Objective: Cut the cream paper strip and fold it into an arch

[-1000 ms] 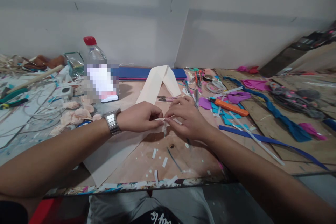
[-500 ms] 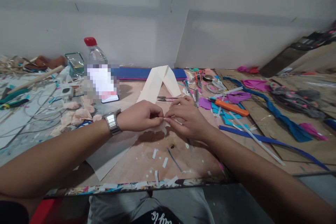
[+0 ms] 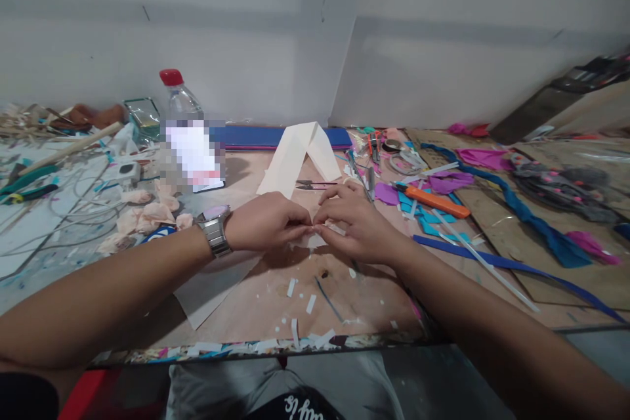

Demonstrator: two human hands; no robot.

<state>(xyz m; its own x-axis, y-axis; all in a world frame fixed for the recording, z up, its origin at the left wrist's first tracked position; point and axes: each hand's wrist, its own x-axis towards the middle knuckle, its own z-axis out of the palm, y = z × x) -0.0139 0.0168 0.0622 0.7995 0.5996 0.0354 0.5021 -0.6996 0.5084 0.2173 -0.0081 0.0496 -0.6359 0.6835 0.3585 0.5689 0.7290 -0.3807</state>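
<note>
My left hand [image 3: 268, 220], with a metal watch [image 3: 216, 233] on its wrist, is closed in a pinch over the middle of the table. Fingertips of my right hand [image 3: 357, 223] meet it there, also pinched. A pale piece of paper [image 3: 310, 239] shows at and just below the fingertips; most of it is hidden. Behind the hands a long cream paper strip [image 3: 285, 161] lies folded back on itself, and a pale sheet end [image 3: 209, 298] pokes out below my left forearm. Thread snips [image 3: 317, 185] lie just beyond the fingers.
A red-capped bottle [image 3: 182, 98] stands at the back left behind a lit phone [image 3: 194, 154]. Peach crumpled paper [image 3: 152, 216] and green-handled pliers [image 3: 29, 184] lie left. Rightward are an orange cutter [image 3: 436, 201], a blue strip [image 3: 512, 266] and a twisted teal strip [image 3: 516, 207].
Both hands have shifted slightly and their fingertips remain together. My left wrist has turned, so more of the watch face shows. The view has moved a little.
</note>
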